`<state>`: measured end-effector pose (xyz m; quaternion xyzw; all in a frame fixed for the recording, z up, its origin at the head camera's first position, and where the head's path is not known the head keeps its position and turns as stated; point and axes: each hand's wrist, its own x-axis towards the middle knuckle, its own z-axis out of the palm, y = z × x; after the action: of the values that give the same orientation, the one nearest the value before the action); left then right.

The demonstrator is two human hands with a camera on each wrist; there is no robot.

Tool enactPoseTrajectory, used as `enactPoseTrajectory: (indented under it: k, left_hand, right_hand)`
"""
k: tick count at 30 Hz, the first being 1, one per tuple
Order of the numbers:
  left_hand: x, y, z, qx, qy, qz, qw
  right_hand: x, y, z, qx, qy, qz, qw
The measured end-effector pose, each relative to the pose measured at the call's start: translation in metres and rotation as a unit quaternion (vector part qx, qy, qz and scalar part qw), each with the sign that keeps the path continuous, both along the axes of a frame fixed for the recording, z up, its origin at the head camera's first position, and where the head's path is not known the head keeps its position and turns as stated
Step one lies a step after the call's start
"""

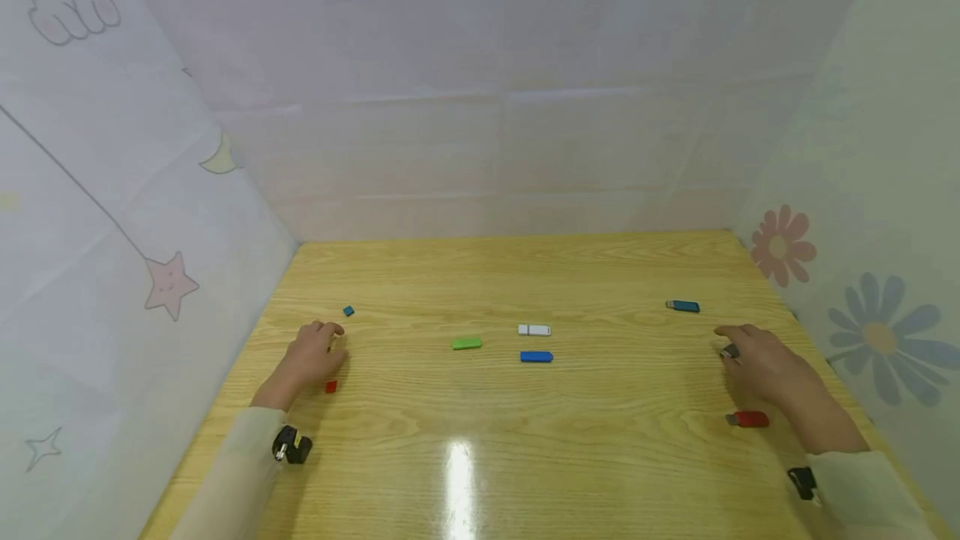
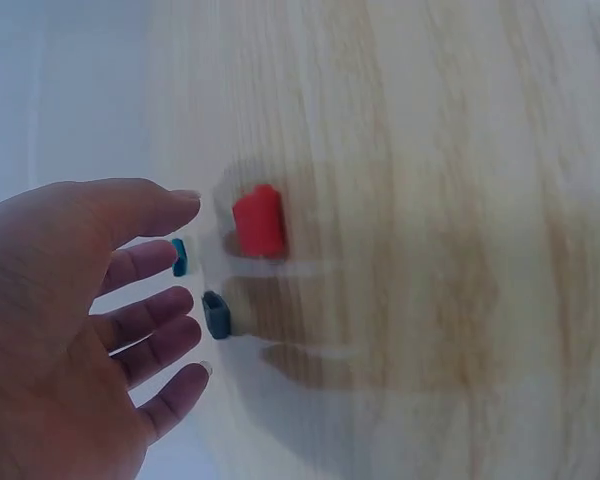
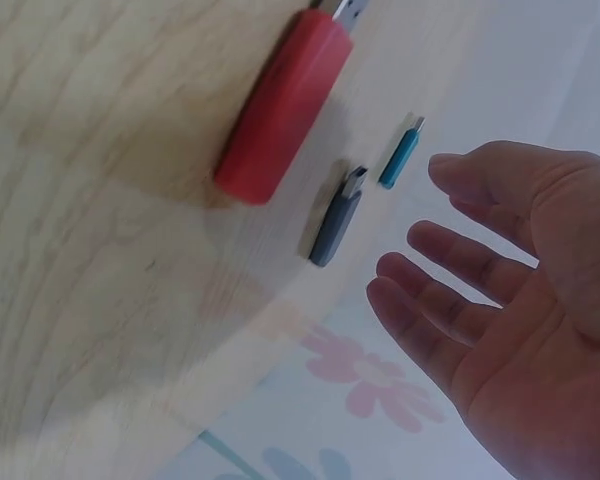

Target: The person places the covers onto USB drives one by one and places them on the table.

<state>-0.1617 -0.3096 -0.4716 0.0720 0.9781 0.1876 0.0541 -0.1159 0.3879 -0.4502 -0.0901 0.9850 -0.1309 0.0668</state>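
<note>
My left hand (image 1: 309, 354) hovers over the left of the table with loosely bent fingers, holding nothing. Near it lie a red USB stick cap (image 2: 260, 222), a dark grey cap (image 2: 217, 315) and a teal cap (image 2: 179, 257); in the head view the hand hides the grey one. On the right side, my right hand (image 1: 768, 367) is above a grey USB stick (image 3: 337, 220), apart from it, fingers spread and slightly bent. A red USB stick (image 1: 752, 419) lies nearer the front, a teal USB stick (image 1: 684, 306) farther back, both with bare metal plugs showing.
Mid-table lie a green USB stick (image 1: 467, 343), a white one (image 1: 535, 330) and a blue one (image 1: 536, 357). The wooden table (image 1: 495, 457) is bounded by a pale back sheet (image 1: 495, 140) and printed sheets on both sides.
</note>
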Motion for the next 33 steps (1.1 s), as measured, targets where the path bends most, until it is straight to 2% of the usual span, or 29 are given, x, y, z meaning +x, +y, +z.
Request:
enactPoseTrajectory:
  k: [9,16,25,33]
  left_hand:
    - [0.001,-0.018,-0.01,-0.004,0.004,0.01,0.9999]
    - [0.001,-0.018,-0.007,-0.008,0.002,0.005,1.0]
    - [-0.002,-0.019,-0.002,-0.014,0.004,-0.011,0.9998]
    - [-0.004,-0.026,-0.009,0.005,0.007,-0.021,0.9997]
  right_hand:
    - [-0.006,0.013,-0.006,0.018,0.018,0.019,0.9995]
    - [-0.008,0.02,-0.013,0.026,0.038,0.033,0.9984]
    - [-0.01,0.026,-0.017,0.031,0.034,0.037,0.9983]
    - [-0.014,0.025,-0.02,0.027,0.037,0.046,0.9979]
